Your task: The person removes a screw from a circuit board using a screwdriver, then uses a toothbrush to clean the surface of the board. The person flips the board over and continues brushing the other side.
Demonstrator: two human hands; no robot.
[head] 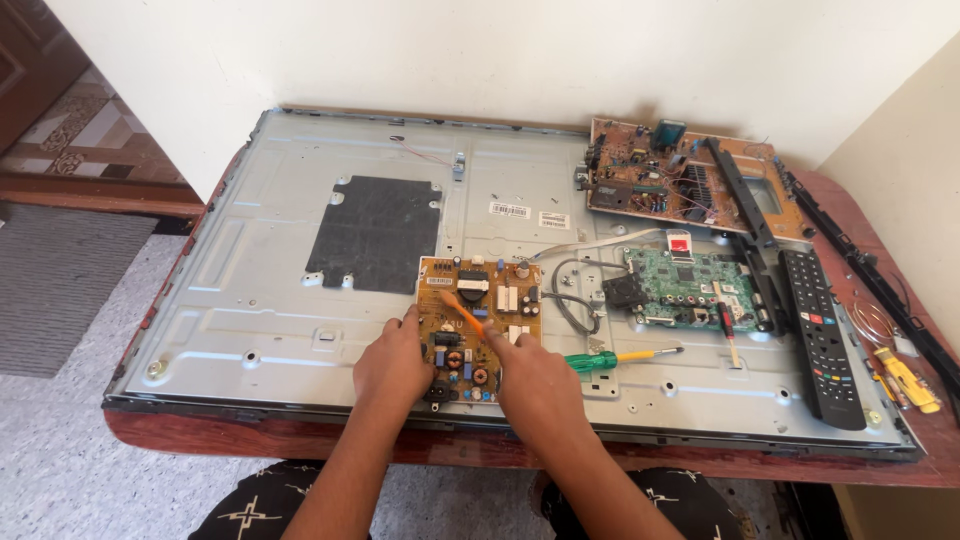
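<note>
yellow circuit board (pixel 480 325) sits mid-panel on the tv back (pixel 260 300), long side running away from me. right hand (pixel 535 385) pinches an orange tool (pixel 462 311) slanting up-left over it, left hand (pixel 393 365) fingers spread on its left edge

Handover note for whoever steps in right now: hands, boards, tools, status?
Left hand: resting on the left edge of the yellow circuit board, steadying it.
Right hand: on the board's right side, holding an orange-handled tool whose tip I cannot make out.
The board lies on the metal back panel of a flat screen, on the table.
Green screwdriver lies just right of the hands; green board, brown board and remote further right.
Done: rear cover is off. Left: cannot tell whether the board is fastened.
</note>
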